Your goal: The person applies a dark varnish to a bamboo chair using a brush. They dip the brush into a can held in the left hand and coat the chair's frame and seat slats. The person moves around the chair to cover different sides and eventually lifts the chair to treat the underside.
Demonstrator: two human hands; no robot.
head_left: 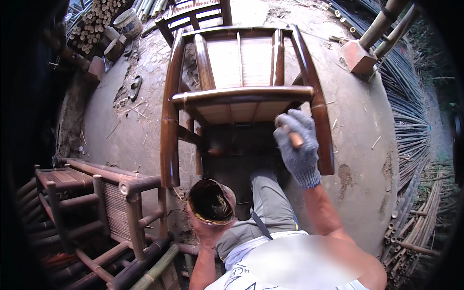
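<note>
In front of me stands a glossy dark brown bamboo chair (170, 121), with pale slatted panels between its posts. My right hand (298, 145), in a grey knitted glove, is closed round a paintbrush with a wooden handle (296, 140). It is beside the chair's right post, just below the front rail (241, 95); the bristles are mostly hidden, so I cannot tell whether they touch the bamboo. My bare left hand (207, 233) holds up a round can (231, 197) with a stained rim and dark inside, tilted with its mouth toward me, near the chair's left leg.
Unvarnished-looking bamboo chairs (113, 203) crowd the lower left. Another chair (195, 14) stands behind the dark one. Bamboo poles (411, 125) lie along the right, near a post on a reddish block (358, 57). A bucket (128, 23) and a shoe (135, 88) are at the upper left.
</note>
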